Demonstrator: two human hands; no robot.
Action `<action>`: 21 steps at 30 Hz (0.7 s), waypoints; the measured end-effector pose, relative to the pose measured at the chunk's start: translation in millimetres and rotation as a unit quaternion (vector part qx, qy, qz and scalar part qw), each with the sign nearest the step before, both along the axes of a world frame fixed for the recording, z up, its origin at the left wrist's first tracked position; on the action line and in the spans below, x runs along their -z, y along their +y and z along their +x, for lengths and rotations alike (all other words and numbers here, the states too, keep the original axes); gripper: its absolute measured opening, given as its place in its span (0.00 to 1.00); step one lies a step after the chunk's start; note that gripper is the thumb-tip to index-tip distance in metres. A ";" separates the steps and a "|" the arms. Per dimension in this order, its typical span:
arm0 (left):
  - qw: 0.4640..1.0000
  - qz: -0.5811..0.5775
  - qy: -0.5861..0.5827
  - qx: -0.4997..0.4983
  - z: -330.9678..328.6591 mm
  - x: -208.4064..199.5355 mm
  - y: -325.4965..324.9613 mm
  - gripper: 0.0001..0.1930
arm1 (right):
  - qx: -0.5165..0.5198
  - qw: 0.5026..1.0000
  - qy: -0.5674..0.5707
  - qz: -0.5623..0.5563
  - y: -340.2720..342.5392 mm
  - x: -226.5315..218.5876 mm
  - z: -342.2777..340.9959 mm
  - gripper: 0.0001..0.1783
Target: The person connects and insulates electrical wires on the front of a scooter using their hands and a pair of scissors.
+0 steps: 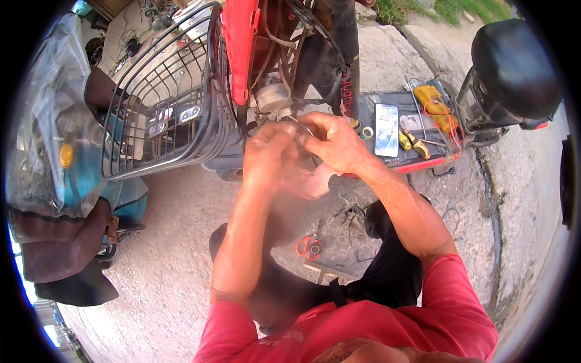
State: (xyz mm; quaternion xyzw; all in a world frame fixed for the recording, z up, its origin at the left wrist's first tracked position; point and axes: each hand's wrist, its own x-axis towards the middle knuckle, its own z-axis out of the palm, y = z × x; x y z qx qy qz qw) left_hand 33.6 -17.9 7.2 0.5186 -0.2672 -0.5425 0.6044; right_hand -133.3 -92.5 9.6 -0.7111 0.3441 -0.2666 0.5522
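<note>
Both my hands come together in front of the opened front of a scooter, below its red panel (240, 48). A thin wire (302, 126) runs between the fingertips. My left hand (268, 150) is closed, its thumb and fingers pinched at the wire's near end. Curled in from the other side, my right hand (334, 143) pinches the wire too. Just beyond the fingers is a round, dusty metal part (273, 97), with loose cables (295, 42) hanging above it. The exact spot where the fingertips meet is partly hidden.
The scooter's black wire basket (166, 103) stands at left. On the footboard at right lie a lit phone (387, 130), a yellow multimeter (436, 107) with leads, and yellow-handled tools (415, 144). Orange-handled scissors (307, 247) rest on the concrete between my legs. A black seat (514, 66) rises far right.
</note>
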 end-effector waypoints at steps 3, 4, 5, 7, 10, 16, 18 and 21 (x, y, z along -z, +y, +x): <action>1.000 0.006 -0.023 -0.012 -1.5 1.1 -1.1 0.07 | 0.004 1.000 0.017 0.001 0.6 -4.1 -1.4 0.22; 0.999 0.006 -0.032 -0.017 -1.9 1.6 -1.2 0.07 | 0.004 1.000 -0.005 0.001 -0.2 0.1 -0.4 0.22; 0.999 0.006 -0.041 -0.020 -2.2 1.3 -2.0 0.07 | 0.005 1.000 -0.027 0.000 -2.1 7.4 1.8 0.21; 0.999 0.006 -0.048 -0.024 -3.4 0.0 -3.0 0.06 | 0.014 0.996 -0.081 0.022 -5.0 15.2 5.4 0.20; 0.998 0.010 -0.047 -0.029 -3.8 0.1 -2.5 0.06 | 0.034 0.980 -0.166 0.107 -8.1 17.7 9.6 0.18; 0.997 0.007 -0.065 -0.036 -1.4 -0.1 -2.5 0.06 | 0.049 0.959 -0.191 0.203 -8.8 12.5 13.3 0.15; 0.996 0.012 -0.078 -0.038 -3.0 -2.1 -0.4 0.06 | 0.058 0.966 -0.162 0.191 -3.2 2.2 13.9 0.14; 0.997 -0.019 -0.061 -0.031 -2.6 0.6 5.3 0.06 | 0.051 0.961 -0.163 0.218 1.3 9.7 20.9 0.13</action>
